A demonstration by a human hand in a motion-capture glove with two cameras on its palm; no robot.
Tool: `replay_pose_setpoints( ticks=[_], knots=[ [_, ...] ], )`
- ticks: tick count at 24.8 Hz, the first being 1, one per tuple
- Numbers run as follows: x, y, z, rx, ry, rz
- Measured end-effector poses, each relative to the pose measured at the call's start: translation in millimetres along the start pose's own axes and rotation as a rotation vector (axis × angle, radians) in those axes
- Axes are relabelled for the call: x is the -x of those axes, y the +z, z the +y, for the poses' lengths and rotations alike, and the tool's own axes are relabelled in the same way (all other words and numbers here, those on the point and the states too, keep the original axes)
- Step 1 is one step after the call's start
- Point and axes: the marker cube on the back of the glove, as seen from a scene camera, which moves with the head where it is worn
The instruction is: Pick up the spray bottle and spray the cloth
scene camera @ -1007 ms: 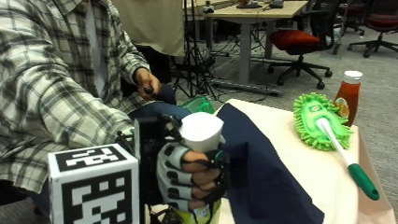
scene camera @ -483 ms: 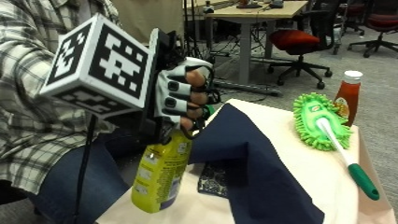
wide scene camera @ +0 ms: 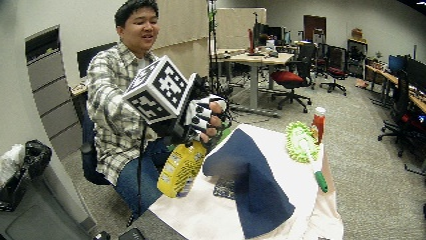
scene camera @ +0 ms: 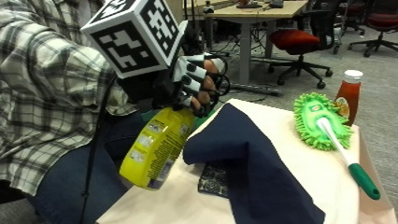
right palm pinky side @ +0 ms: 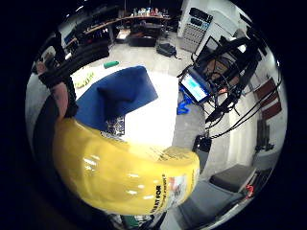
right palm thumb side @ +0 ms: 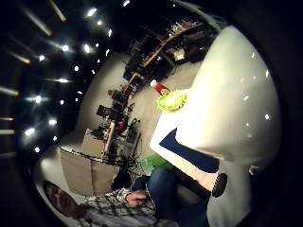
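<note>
The gloved right hand holds the yellow spray bottle up in the air beside the counter's edge on the person's side, clear of the surface. Its fingers are curled round the top of the bottle, at the neck, and the body of the bottle hangs down from the grip, tilted so that its base swings out toward the near corner of the counter. In the little finger side palm view the yellow bottle body fills much of the picture, with the printed label showing, and the dark blue cloth lies on the white counter beyond it.

The cloth is spread over the middle of the counter, running from the far edge toward the near edge, with one folded part raised in a hump close to the bottle. A small patterned square peeks out from under the cloth's edge, on the side toward the bottle.

Along the counter's opposite side lies a green fluffy duster with a white and green handle, the head toward the far edge and the handle pointing to the near edge. A red sauce bottle with a white cap stands upright at the far corner, just beside the duster's head.
</note>
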Motion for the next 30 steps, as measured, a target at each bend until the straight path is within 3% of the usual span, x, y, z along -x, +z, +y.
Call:
replay_pose_setpoints(
  ticks=[13,30],
  knots=[
    [25,10,-14,0.131,-0.086,0.204],
    [57,66,-14,0.328,-0.237,0.538]
  ],
)
